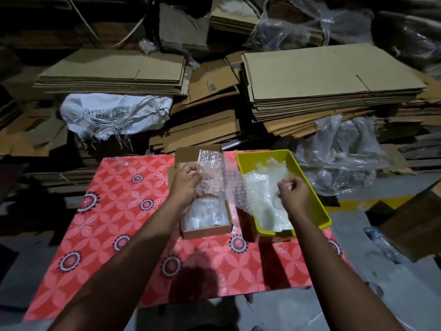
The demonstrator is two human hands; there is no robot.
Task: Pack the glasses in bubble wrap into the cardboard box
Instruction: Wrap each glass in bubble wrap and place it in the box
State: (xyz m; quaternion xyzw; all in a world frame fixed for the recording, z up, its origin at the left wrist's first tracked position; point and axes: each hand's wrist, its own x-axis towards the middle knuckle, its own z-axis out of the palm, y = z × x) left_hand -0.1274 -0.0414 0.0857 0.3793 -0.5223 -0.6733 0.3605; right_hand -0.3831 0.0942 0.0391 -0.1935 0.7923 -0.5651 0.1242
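A: Where's everything, going by the box (206,224)?

B: Sitting open on the worktop (114,211). Wrapped glasses (205,215) already lying in its near end. Yellow bin (319,211) just right of it, full of more wrap. Sheet of bubble wrap (216,168) stretched above the box and across the gap toward the bin.

A: Hands?

B: Left hand (187,185) over the box, fingers (199,169) pinched shut on the sheet's left edge. Right hand (294,193) over the bin, fingers curled closed on the wrap there. Can't tell whether same sheet or another piece.

A: Handling?

B: Wrap: light, limp, a bit slick, so probably best gripped at the edges and kept taut. Glasses: likely fragile, so better cradled around the padded middle and lowered in, never squeezed or dropped.
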